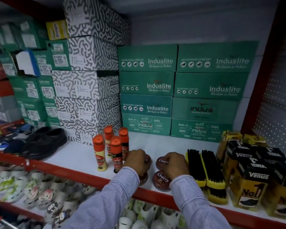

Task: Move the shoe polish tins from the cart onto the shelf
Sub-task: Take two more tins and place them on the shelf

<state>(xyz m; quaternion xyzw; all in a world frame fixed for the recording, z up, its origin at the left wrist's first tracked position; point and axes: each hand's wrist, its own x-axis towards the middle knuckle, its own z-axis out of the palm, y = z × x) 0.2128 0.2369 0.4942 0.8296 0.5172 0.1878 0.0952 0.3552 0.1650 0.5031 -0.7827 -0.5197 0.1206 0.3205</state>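
- The left hand is lying curled over a brown polish tin on the white shelf, fingers closed around it.
- The right hand is gripping another tin beside it.
- Two more tins are sitting near the shelf's red front edge.
- Polish bottles are standing just left; brushes are lying right.

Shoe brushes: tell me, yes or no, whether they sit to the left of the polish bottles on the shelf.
No: the shoe brushes lie right of the Cherry tins, while the polish bottles stand left of them.
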